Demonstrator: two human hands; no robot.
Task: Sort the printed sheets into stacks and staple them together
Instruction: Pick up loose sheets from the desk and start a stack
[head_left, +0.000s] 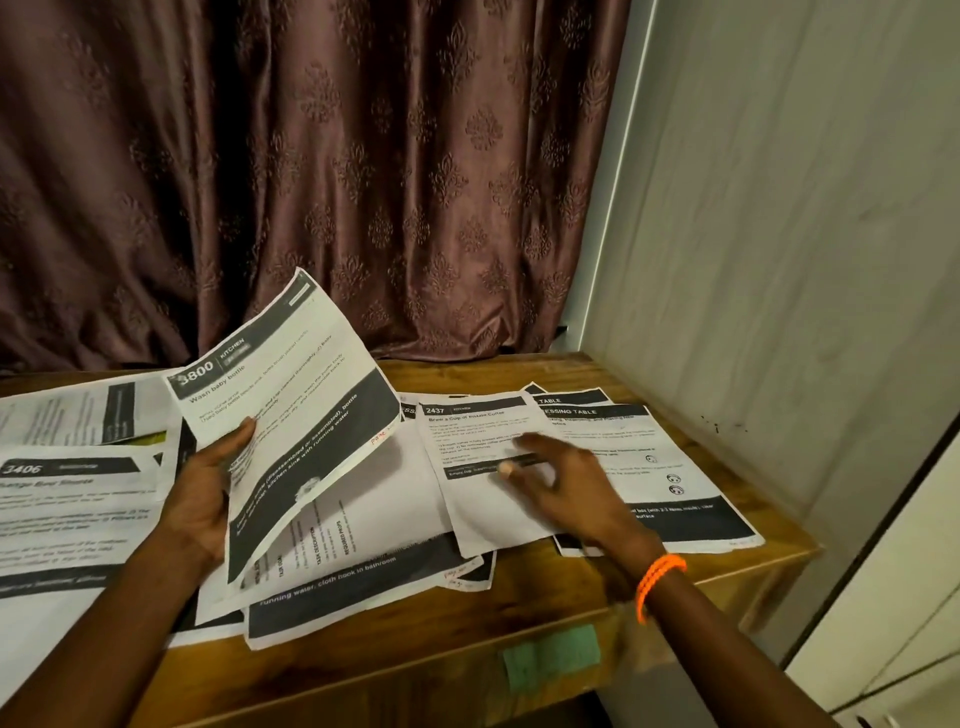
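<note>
While gripped: 1 sheet (291, 415), L hand (208, 499).

Left hand (205, 496) raised, thumb curled in a pinch; right hand (566, 483) low, palm down, fingers spread.

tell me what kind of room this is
Probably a room in a home rather than an office: a patterned maroon curtain hangs behind a small wooden table covered in printed sheets, beside a pale wardrobe-like panel.
</note>
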